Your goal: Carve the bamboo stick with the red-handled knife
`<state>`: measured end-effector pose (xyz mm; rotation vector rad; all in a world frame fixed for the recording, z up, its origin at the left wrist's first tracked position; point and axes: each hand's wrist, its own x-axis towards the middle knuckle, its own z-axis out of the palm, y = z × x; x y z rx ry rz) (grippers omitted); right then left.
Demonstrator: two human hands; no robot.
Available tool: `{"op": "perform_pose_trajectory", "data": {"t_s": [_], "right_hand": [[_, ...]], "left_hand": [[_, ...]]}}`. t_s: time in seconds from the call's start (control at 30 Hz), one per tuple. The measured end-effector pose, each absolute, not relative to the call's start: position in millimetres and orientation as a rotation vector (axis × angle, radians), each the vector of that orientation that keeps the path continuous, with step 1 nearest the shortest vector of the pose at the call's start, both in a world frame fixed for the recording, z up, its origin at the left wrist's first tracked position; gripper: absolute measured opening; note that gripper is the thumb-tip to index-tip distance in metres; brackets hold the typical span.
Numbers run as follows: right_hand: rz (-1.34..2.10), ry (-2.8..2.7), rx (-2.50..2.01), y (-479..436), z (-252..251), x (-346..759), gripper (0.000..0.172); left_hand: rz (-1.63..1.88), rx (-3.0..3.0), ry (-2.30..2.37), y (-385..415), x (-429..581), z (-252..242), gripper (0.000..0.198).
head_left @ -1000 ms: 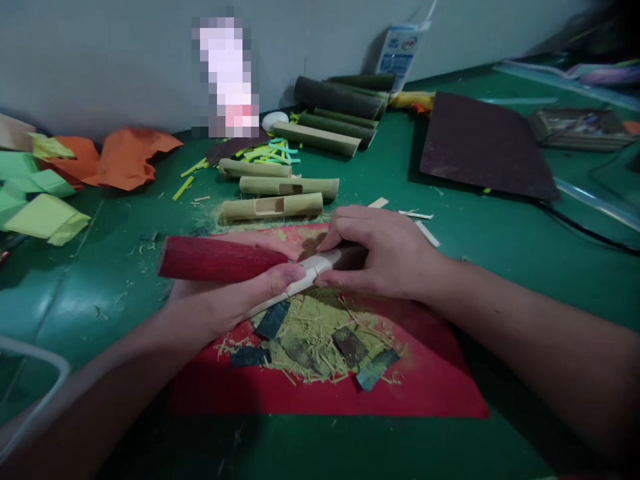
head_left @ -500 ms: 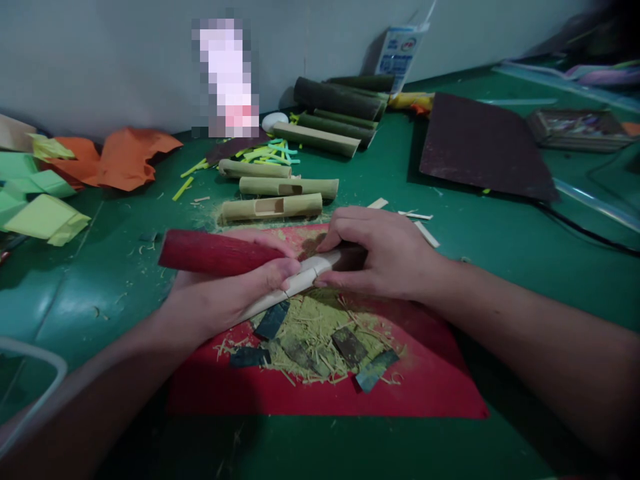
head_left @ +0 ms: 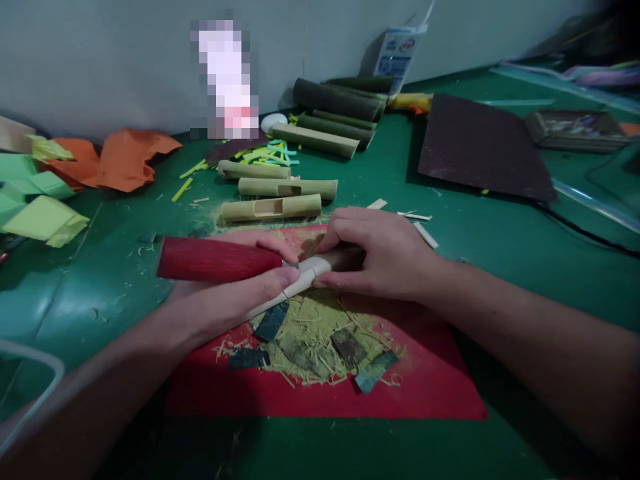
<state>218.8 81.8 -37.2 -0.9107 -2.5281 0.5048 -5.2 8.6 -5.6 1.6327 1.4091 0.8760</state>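
Note:
My left hand (head_left: pixel 235 283) is closed around a carving tool with a thick red wooden handle (head_left: pixel 220 259). The handle points left, and a bit of metal shows where it meets the bamboo; most of the blade is hidden. A pale, peeled bamboo piece (head_left: pixel 301 285) with dark marks across it runs slantwise under that thumb. Around the bamboo's upper right part my right hand (head_left: pixel 377 253) is closed, fingers and thumb pinching it. Beneath both hands is a red mat (head_left: pixel 320 403) with bamboo dust and shavings (head_left: pixel 305 353) heaped on it.
Three pale bamboo tubes (head_left: pixel 305 207), two with cut-out windows, lie beyond my hands. Green bamboo lengths (head_left: pixel 340 100) are stacked by the wall. Orange paper (head_left: pixel 127 160) lies left; a dark board (head_left: pixel 485 147) and a small box (head_left: pixel 575 127) are right.
The red handle has dropped slightly at its left end, and its metal neck now shows. Both hands stay in nearly the same place on the bamboo.

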Motion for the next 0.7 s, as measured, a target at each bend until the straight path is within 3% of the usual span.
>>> {"op": "perform_pose_trajectory", "data": {"t_s": [0.3,0.47,0.7], "right_hand": [[0.516,-2.504,-0.896,81.6,-38.3,219.2,0.030],[0.516,-2.513,-0.897,81.5,-37.8,219.3,0.030],[0.529,-2.514,-0.920,80.5,-36.0,218.3,0.028]], "left_hand": [[0.739,1.724,1.302,15.5,-20.0,-5.7,0.022],[0.884,1.856,1.456,8.0,-10.8,-3.1,0.010],[0.820,1.865,1.443,3.6,-5.3,2.0,0.012]]}}
